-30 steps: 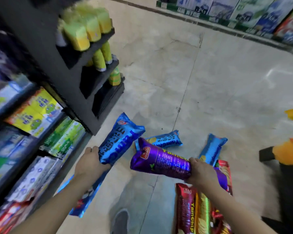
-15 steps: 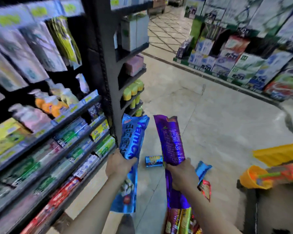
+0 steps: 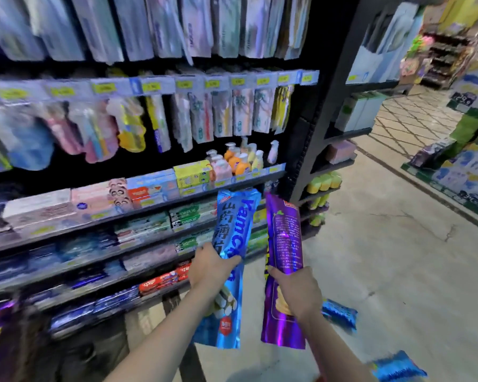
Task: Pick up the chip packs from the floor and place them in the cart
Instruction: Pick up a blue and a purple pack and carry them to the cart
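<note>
My left hand (image 3: 210, 268) grips a long blue chip pack (image 3: 233, 232) around its middle and holds it upright. Beside it my right hand (image 3: 297, 289) grips a long purple chip pack (image 3: 283, 238), also upright. The two packs stand side by side in front of the shelf end, a small gap between them. On the floor, one blue chip pack (image 3: 340, 317) lies just right of my right wrist and another blue pack (image 3: 398, 369) lies at the bottom right edge. The cart is out of view.
A tall dark shelf unit (image 3: 149, 210) full of toothpaste boxes and bottles fills the left and centre. Its end post (image 3: 312, 150) stands just behind the packs. Stacked goods (image 3: 464, 166) line the far right. Beige floor (image 3: 384, 244) stretches to the right.
The view has swung up and to the left, from the floor to the shelves. Both hands have lifted their packs upright. The yellow cart and the red packs have left the view.
</note>
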`<state>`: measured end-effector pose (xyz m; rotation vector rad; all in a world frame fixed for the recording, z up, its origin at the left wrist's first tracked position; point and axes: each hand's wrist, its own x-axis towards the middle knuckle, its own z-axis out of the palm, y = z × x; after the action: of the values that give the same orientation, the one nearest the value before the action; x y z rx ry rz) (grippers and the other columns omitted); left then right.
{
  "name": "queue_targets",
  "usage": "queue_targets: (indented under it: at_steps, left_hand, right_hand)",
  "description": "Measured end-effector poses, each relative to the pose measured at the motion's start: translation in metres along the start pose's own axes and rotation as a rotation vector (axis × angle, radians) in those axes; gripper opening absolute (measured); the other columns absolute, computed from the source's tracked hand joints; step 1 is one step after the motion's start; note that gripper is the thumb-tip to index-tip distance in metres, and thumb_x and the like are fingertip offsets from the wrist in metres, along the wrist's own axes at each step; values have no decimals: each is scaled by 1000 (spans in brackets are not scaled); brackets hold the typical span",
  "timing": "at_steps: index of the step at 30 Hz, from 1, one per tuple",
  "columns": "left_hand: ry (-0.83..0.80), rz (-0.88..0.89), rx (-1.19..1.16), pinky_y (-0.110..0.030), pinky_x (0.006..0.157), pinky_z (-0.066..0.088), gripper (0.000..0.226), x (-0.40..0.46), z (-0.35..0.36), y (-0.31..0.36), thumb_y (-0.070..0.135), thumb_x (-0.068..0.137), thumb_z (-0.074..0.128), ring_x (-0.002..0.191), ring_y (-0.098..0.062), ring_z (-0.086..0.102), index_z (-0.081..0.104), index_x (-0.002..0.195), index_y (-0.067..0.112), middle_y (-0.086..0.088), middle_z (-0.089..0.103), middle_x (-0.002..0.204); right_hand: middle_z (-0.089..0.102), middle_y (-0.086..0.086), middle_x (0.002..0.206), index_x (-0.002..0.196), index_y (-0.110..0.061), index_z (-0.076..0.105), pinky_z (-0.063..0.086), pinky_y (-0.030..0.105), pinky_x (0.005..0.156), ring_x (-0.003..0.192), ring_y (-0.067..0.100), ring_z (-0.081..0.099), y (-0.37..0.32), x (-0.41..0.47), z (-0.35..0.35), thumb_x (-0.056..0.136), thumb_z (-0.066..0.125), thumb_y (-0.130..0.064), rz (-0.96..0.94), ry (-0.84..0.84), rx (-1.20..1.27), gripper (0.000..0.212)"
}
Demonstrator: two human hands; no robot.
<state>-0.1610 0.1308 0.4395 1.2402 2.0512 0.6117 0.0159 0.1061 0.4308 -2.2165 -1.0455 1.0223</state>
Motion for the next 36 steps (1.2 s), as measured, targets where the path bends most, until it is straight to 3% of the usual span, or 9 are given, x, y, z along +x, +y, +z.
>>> queue_targets:
  at_steps: [2, 4, 9, 16, 19, 23, 27, 31, 36]
  left_hand:
    - [73, -64, 12, -32, 70, 49, 63, -9, -31, -34, 55, 67, 72, 95, -25, 62, 50, 112, 16, -5, 59, 112]
    - [138, -143, -8, -34, 77, 52, 63, -20, -63, -68, 54, 65, 72, 100, -27, 63, 54, 113, 18, -6, 60, 113]
    - [317, -324, -68, -35, 83, 52, 65, -55, -148, -164, 53, 65, 72, 104, -30, 62, 54, 114, 13, -9, 61, 114]
    - [498, -452, -141, -33, 80, 52, 70, -114, -275, -323, 55, 61, 72, 101, -28, 64, 54, 115, 14, -6, 63, 113]
    - [493, -503, -108, -33, 81, 50, 68, -135, -329, -399, 52, 66, 72, 105, -29, 60, 51, 117, 12, -7, 58, 116]
    - [503, -537, -82, -34, 77, 51, 64, -162, -396, -492, 54, 66, 70, 97, -28, 61, 52, 110, 12, -7, 58, 111]
    - [465, -567, -53, -35, 74, 51, 64, -187, -448, -558, 54, 66, 70, 95, -27, 62, 52, 110, 11, -7, 61, 107]
    - [457, -547, -54, -32, 81, 46, 69, -189, -478, -597, 52, 67, 72, 107, -29, 60, 53, 118, 10, -9, 59, 117]
    - [418, -504, -115, -32, 77, 53, 71, -163, -498, -629, 58, 59, 71, 97, -28, 64, 58, 113, 12, -8, 66, 108]
  right_hand:
    - [67, 15, 71, 77, -16, 55, 58, 50, 61, 59, 34, 65, -1, -7, 41, 40, 74, -74, -57, -70, 0, 71]
    - [69, 14, 68, 72, -11, 61, 58, 45, 59, 60, 32, 68, -12, -29, 78, 43, 74, -71, -119, -122, -54, 68]
    - [71, 15, 102, 104, -10, 65, 52, 36, 78, 95, 31, 68, -54, -123, 156, 56, 72, -69, -297, -303, -232, 77]
    - [67, 14, 97, 114, -5, 58, 42, 32, 72, 100, 31, 66, -85, -272, 283, 69, 72, -62, -442, -490, -302, 73]
    - [59, 11, 79, 114, 1, 46, 34, 30, 68, 83, 29, 60, -90, -340, 341, 78, 71, -52, -432, -535, -290, 68]
    - [64, 17, 115, 119, 0, 42, 40, 33, 77, 107, 32, 62, -84, -431, 422, 72, 69, -62, -433, -568, -312, 82]
    - [60, 19, 126, 123, 1, 40, 44, 40, 92, 116, 35, 58, -80, -506, 482, 69, 69, -65, -386, -583, -361, 90]
    - [58, 17, 128, 123, 0, 39, 44, 36, 93, 118, 33, 58, -82, -553, 522, 74, 68, -62, -324, -577, -370, 85]
    - [59, 15, 128, 126, -3, 37, 44, 36, 94, 118, 31, 58, -94, -567, 567, 76, 62, -66, -302, -510, -430, 84]
